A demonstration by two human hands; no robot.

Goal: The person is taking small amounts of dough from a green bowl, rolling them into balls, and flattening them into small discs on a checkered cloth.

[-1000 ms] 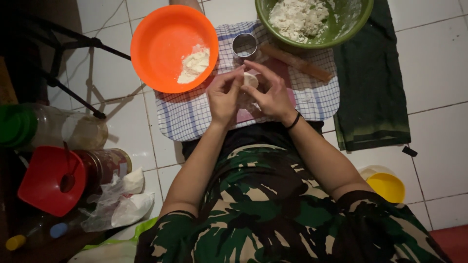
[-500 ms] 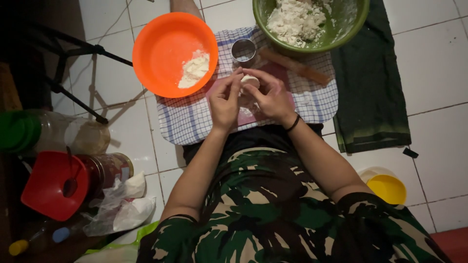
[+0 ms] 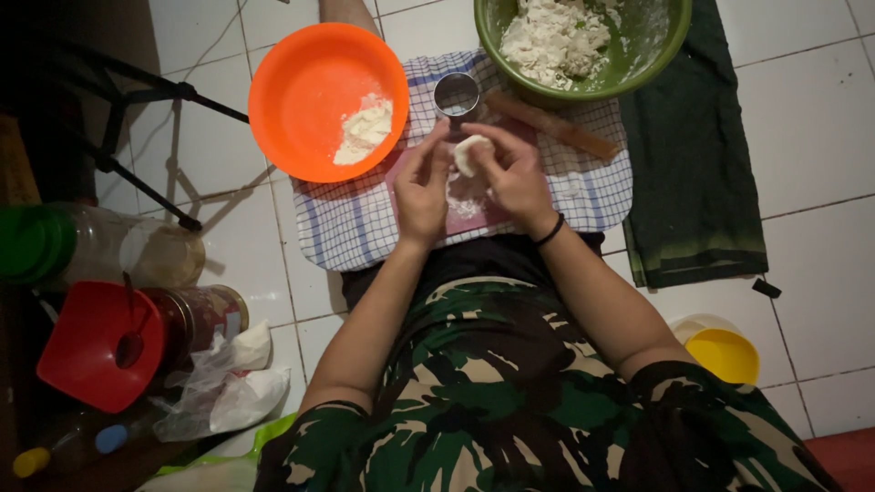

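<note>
A small white piece of dough [image 3: 468, 153] is pinched between the fingertips of both hands above a pink board [image 3: 474, 205] dusted with flour. My left hand [image 3: 422, 187] grips its left side, my right hand [image 3: 515, 173] cups its right side and wears a black wristband. Just beyond the fingers stands a round metal cutter [image 3: 456, 94]. A wooden rolling pin [image 3: 556, 128] lies to the right of the cutter. All of it rests on a blue-checked cloth [image 3: 355, 223].
An orange bowl [image 3: 310, 82] with flour sits at the left, a green bowl [image 3: 656, 55] of dough at the top. A dark green cloth [image 3: 697, 182] lies right, a yellow lid [image 3: 725, 353] below it. Jars, a red funnel [image 3: 87, 346] and plastic bags crowd the left.
The view has shifted slightly. My fingers keep working the dough piece, which now stands higher between the fingertips.
</note>
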